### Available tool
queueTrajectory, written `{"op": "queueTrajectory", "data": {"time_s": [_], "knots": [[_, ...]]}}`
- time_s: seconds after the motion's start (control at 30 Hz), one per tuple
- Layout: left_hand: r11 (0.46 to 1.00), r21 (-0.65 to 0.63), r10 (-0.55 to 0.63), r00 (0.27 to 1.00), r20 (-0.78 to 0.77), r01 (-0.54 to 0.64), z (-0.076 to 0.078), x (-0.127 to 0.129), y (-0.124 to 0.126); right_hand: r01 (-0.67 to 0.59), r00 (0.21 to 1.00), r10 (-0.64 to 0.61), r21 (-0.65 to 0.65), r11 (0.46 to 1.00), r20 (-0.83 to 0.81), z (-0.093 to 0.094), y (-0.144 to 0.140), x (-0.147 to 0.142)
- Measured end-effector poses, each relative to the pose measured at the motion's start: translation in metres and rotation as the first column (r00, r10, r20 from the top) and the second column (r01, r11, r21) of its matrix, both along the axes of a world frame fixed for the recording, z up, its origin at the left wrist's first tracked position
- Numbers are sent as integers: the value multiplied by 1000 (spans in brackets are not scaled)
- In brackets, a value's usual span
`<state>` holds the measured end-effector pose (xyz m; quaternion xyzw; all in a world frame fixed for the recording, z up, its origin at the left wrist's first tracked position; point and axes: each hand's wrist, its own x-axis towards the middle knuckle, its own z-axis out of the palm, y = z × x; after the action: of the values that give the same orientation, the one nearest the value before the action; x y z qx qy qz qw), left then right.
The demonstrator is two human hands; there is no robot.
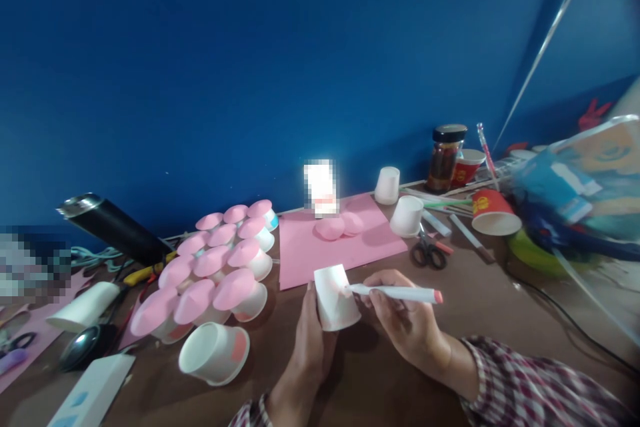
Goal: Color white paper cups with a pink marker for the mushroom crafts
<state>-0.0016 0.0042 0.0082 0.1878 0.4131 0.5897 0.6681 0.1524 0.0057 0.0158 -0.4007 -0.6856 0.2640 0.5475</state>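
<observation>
Many pink-capped cups (215, 273) crowd the brown table (480, 307), blue wall (250, 67) behind.

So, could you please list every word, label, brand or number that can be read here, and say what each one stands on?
None can be read.
red paper cup: a yellow mark, too blurred to read.
second red cup: a yellow print, unreadable.
jar: no legible label.
colourful pack: blurred print only.
card on the pink sheet: pixelated.
white cup in the left hand and marker in the right hand: no text visible.
</observation>
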Motion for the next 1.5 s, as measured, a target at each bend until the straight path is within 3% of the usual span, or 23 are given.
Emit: {"op": "queueTrajectory", "data": {"time_s": [0.23,0.77,1.2,1.5], "knots": [[998,-40,-45,990,132,50,6,1,3,-33,999,31,-57,998,-32,-7,2,-1],[994,34,-102,990,93,99,6,3,2,-18,1000,18,-14,1000,15,2,0,-2],[995,16,-99,992,83,98,6,4,1,-11,997,10,21,1000,74,6,0,-1],[997,0,-82,990,118,83,7,4,2,-19,999,18,13,1000,38,-1,0,-2]]}}
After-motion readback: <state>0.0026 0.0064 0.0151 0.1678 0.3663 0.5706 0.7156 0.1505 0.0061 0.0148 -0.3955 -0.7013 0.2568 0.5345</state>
